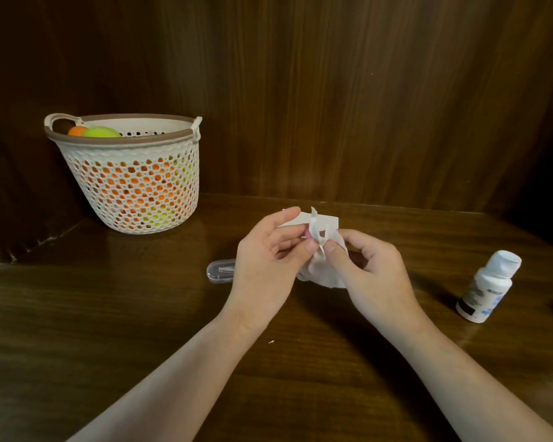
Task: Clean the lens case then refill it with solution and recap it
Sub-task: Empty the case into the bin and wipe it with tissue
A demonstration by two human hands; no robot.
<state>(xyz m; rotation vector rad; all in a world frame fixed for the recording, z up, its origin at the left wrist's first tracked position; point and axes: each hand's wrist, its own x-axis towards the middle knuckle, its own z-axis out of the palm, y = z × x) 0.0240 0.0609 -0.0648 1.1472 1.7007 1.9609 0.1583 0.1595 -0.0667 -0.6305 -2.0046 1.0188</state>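
A: Entry, head view. Where is the lens case (307, 232)?

B: Mid-desk, raised above the surface, between the two hands. Only a small pink part shows; the rest is wrapped in a white tissue (320, 269).

A: Left hand (267, 266)?

B: Fingers curled, thumb and fingertips pinching the pink piece together with the tissue. Closed on it.

A: Right hand (369, 275)?

B: Also curled. Thumb presses the tissue against the case; the remaining fingers fold in under the palm. The tissue hangs bunched below both thumbs, and a flat strip of it sticks up behind the fingers.

A: Solution?

B: White bottle (489, 287), cap on, tilted in this wide view, near the right edge of the desk (141, 330), well apart from the hands.

A: Other items?

B: Clear oblong plastic box (219, 272) lying flat just left of the left hand; contents too small to identify. Perforated cream basket (131, 173) with brown rim at the back left corner, orange and yellow-green round objects inside.
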